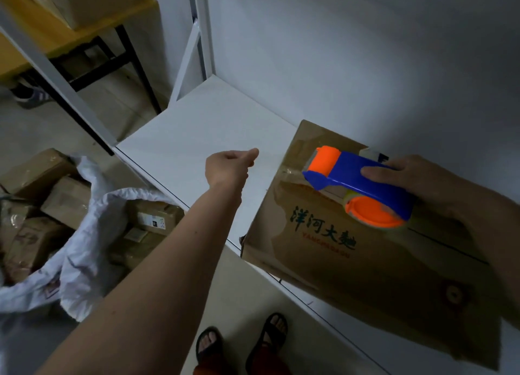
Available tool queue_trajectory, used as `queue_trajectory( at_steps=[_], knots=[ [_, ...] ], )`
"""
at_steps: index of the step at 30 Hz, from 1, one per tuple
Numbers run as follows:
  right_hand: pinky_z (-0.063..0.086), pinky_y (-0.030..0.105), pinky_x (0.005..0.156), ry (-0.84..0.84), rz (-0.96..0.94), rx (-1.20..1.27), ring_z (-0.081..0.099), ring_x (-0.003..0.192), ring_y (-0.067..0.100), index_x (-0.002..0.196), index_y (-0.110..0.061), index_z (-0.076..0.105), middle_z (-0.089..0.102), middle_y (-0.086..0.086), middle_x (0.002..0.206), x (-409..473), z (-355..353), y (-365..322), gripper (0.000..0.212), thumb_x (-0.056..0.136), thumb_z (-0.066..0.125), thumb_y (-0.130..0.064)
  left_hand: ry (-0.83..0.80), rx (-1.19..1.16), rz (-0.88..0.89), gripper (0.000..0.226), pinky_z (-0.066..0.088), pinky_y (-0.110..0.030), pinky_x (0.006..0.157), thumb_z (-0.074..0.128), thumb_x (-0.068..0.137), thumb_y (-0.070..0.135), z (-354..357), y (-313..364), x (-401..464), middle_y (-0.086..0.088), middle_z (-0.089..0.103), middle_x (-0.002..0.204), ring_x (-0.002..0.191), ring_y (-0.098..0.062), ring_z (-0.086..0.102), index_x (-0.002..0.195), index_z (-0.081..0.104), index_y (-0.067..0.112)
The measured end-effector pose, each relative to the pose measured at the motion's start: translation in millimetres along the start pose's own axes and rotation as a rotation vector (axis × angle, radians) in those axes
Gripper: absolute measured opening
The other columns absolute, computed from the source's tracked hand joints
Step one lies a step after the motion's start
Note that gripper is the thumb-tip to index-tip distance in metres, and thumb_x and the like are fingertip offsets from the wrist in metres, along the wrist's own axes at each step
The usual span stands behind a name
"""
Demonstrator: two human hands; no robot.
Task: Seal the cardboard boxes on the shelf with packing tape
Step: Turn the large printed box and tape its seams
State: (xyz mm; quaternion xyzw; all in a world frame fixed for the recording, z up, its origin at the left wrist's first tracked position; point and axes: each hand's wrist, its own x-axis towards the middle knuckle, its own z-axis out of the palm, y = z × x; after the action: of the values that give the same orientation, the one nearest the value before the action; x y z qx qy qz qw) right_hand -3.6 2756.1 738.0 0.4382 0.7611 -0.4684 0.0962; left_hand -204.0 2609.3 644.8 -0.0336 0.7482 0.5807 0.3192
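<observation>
While right hand (pixel 433 180) grips dispenser (pixel 363 183) atop box (pixel 323 262) on shelf (pixel 197 138), left hand (pixel 228 167), fingers curled and holding nothing, hovers just left of box.

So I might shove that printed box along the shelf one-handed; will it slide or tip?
The cardboard box is probably rigid and lies low and wide, so tipping seems unlikely. Its front corner overhangs the shelf edge, so push inward. The smooth shelf should let it slide; weight unknowable.

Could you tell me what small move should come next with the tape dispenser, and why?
Probably lift the tape dispenser clear: the right hand grips it at the far edge of the cardboard box, whose top already shows glossy tape, while the left hand hovers curled over bare shelf.
</observation>
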Motion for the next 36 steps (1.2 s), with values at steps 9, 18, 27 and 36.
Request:
queue_trajectory(
  at_steps=[9,18,27,36],
  knots=[
    [0.039,0.026,0.051,0.021,0.062,-0.05,0.058,0.042,0.013,0.083,-0.003,0.068,0.066,0.003,0.053,3.6,-5.5,8.8,0.036,0.076,0.062,-0.038,-0.021,-0.023,0.024,0.019,0.05,-0.027,0.07,0.074,0.084,0.026,10.4,-19.0,2.9,0.002,0.067,0.077,0.075,-0.014,0.061,0.076,0.07,0.01],
    [0.042,0.022,0.049,0.033,-0.038,-0.121,0.058,0.05,0.013,0.089,0.004,0.065,0.064,0.012,0.07,15.2,9.2,-8.6,0.071,0.061,0.071,-0.062,0.08,-0.027,0.057,0.022,0.045,-0.023,0.062,0.07,0.088,0.026,1.6,-14.3,12.9,0.006,0.064,0.072,0.059,-0.011,0.051,0.07,0.066,0.015],
    [0.045,0.03,0.061,0.012,-0.05,-0.193,0.063,0.064,0.026,0.095,0.0,0.068,0.069,0.019,0.085,11.5,10.8,-1.5,0.13,0.006,0.054,-0.094,0.015,-0.021,-0.056,0.016,0.042,-0.026,0.065,0.07,0.088,0.028,-4.4,-25.4,6.0,0.008,0.063,0.076,0.069,-0.01,0.055,0.082,0.067,0.013],
    [0.045,0.026,0.059,0.05,-0.012,-0.134,0.063,0.063,0.019,0.09,-0.008,0.069,0.07,0.013,0.084,5.3,16.4,-2.0,0.077,0.043,0.076,-0.068,0.0,-0.01,0.002,0.021,0.037,-0.022,0.052,0.068,0.09,0.025,5.8,-13.4,11.2,0.006,0.061,0.073,0.054,-0.012,0.046,0.072,0.063,0.014]
  ],
)
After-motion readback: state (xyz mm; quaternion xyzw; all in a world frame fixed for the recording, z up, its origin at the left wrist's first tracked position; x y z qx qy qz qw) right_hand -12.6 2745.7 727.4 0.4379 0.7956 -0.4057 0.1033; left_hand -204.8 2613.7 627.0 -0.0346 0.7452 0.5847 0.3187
